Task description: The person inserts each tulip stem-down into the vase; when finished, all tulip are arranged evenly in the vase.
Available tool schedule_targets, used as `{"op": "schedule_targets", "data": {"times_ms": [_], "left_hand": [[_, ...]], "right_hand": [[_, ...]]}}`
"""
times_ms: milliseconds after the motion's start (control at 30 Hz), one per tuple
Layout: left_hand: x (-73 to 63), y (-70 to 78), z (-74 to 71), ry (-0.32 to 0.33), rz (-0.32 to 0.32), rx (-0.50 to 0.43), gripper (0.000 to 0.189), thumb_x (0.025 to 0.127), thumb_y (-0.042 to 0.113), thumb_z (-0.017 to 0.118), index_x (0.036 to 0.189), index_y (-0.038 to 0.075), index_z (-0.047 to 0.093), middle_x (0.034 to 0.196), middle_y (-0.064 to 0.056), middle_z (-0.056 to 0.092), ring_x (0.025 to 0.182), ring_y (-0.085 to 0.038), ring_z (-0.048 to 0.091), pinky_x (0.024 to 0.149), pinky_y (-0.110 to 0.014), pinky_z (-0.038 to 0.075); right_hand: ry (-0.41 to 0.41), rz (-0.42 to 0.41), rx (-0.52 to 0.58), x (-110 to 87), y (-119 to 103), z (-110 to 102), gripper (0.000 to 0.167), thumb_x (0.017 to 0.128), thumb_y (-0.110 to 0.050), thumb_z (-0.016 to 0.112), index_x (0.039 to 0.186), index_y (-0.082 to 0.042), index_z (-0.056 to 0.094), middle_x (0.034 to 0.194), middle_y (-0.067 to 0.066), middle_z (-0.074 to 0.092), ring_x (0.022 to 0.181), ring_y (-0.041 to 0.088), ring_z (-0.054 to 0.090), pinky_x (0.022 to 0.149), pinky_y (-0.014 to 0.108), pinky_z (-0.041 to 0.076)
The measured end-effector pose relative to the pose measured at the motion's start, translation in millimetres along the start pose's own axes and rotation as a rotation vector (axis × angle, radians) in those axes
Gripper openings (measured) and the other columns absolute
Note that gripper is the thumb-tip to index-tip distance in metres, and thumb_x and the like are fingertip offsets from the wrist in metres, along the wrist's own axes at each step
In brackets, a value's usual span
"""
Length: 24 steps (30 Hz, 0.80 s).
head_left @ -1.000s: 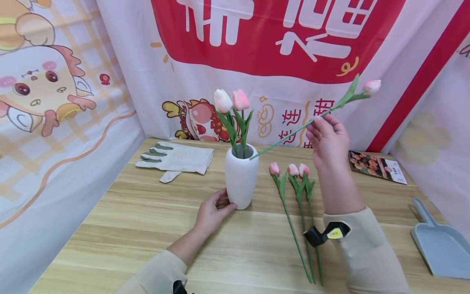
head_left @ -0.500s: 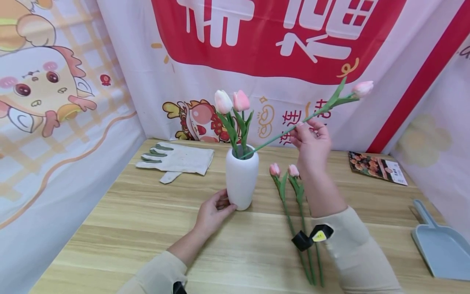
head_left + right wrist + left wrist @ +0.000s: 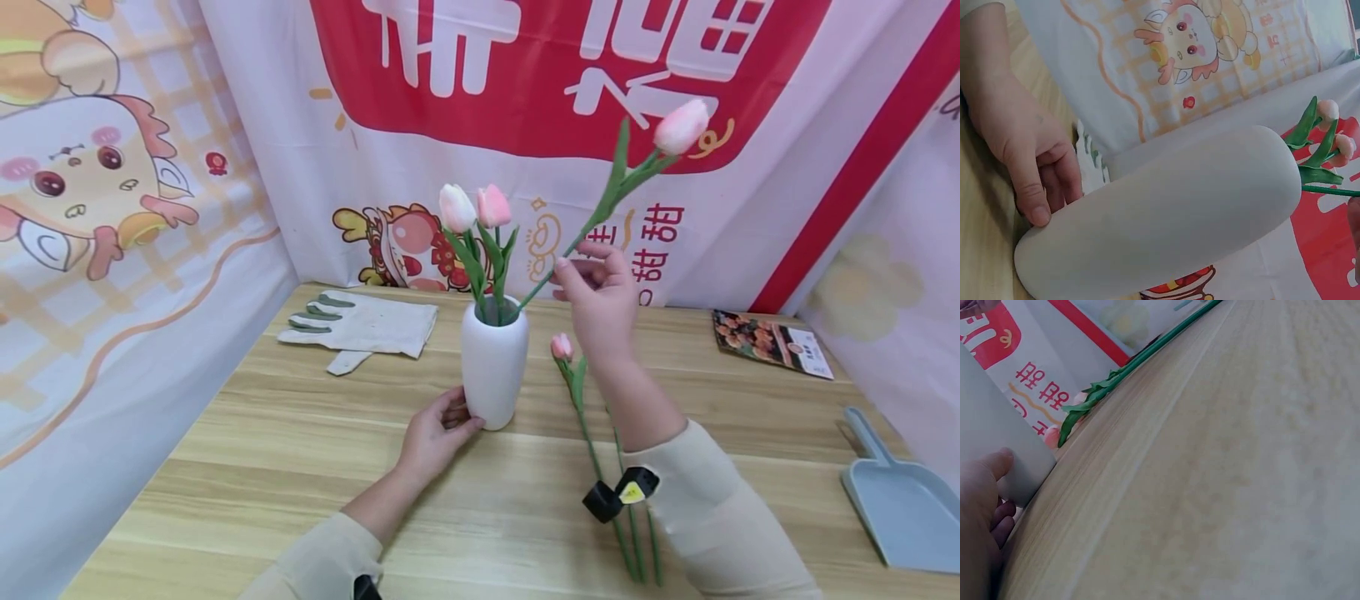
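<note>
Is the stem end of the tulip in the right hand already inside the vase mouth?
Yes, the tulip pinched by the right hand has its stem end inside the vase mouth.

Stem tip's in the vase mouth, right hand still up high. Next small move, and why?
Probably slide the held tulip further down into the vase. The right hand pinches its stem, which leans at a slant with its end at the mouth, beside two upright tulips. The left hand steadies the base.

Smooth matt white ceramic-looking vase (image 3: 493, 364) showing no glare, light wood-grain tabletop (image 3: 300, 467) appearing satin and laminate-like, pale fabric work gloves (image 3: 360, 325) looking coarse, grey plastic dustpan (image 3: 896, 500) showing dull, glossy printed packet (image 3: 772, 340) catching light, printed cloth backdrop (image 3: 247, 133) lying creased.
</note>
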<state>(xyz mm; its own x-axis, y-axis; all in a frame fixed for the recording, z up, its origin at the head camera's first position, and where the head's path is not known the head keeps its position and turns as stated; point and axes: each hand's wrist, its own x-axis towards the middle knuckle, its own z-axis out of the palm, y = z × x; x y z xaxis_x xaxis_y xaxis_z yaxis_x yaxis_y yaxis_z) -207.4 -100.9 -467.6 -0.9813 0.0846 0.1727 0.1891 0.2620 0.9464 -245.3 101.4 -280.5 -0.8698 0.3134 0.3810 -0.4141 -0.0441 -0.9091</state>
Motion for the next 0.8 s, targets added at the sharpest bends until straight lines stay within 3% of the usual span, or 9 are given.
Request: {"op": "schedule_targets", "data": {"times_ms": [100, 233, 400, 567, 800], "left_hand": [[0.0, 0.3, -0.2, -0.003, 0.002, 0.000, 0.053, 0.084, 0.015, 0.078, 0.131, 0.001, 0.058, 0.115, -0.018, 0.071, 0.104, -0.030, 0.069, 0.091, -0.037, 0.059], [-0.2, 0.3, -0.3, -0.004, 0.007, -0.001, 0.052, 0.084, 0.014, 0.078, 0.130, 0.001, 0.058, 0.114, -0.019, 0.071, 0.104, -0.031, 0.069, 0.091, -0.037, 0.059], [-0.2, -0.6, -0.1, -0.006, 0.014, -0.004, 0.052, 0.084, 0.014, 0.078, 0.130, 0.001, 0.058, 0.114, -0.019, 0.071, 0.104, -0.031, 0.069, 0.090, -0.037, 0.059], [0.1, -1.7, 0.2, -0.009, 0.016, -0.010, 0.052, 0.084, 0.014, 0.078, 0.130, 0.001, 0.059, 0.114, -0.019, 0.071, 0.104, -0.031, 0.069, 0.090, -0.037, 0.059], [1.3, -2.5, 0.0, -0.002, 0.017, -0.002, 0.052, 0.083, 0.014, 0.078, 0.130, 0.000, 0.058, 0.114, -0.019, 0.071, 0.104, -0.031, 0.070, 0.090, -0.036, 0.060]], "right_hand": [[-0.062, -0.034, -0.093, -3.7, 1.2, 3.7, 0.019, 0.090, -0.006, 0.068, 0.107, -0.011, 0.062, 0.084, -0.004, 0.069, 0.072, 0.007, 0.067, 0.067, 0.021, 0.061], [-0.146, -0.069, -0.180, -7.9, 5.2, 7.2, 0.024, 0.090, -0.007, 0.069, 0.113, -0.003, 0.062, 0.088, 0.007, 0.070, 0.071, 0.006, 0.064, 0.067, 0.018, 0.058], [-0.237, -0.054, -0.282, -12.0, 10.5, 7.9, 0.025, 0.090, -0.008, 0.069, 0.114, -0.003, 0.064, 0.094, 0.017, 0.069, 0.075, 0.009, 0.060, 0.066, 0.015, 0.055], [-0.292, -0.056, -0.315, -13.9, 11.5, 8.0, 0.025, 0.089, -0.008, 0.070, 0.113, -0.002, 0.066, 0.093, 0.018, 0.069, 0.075, 0.013, 0.058, 0.064, 0.015, 0.051], [-0.304, -0.039, -0.316, -13.7, 9.2, 7.8, 0.026, 0.090, -0.009, 0.069, 0.115, -0.004, 0.068, 0.094, 0.017, 0.068, 0.078, 0.013, 0.059, 0.064, 0.015, 0.051]]}}
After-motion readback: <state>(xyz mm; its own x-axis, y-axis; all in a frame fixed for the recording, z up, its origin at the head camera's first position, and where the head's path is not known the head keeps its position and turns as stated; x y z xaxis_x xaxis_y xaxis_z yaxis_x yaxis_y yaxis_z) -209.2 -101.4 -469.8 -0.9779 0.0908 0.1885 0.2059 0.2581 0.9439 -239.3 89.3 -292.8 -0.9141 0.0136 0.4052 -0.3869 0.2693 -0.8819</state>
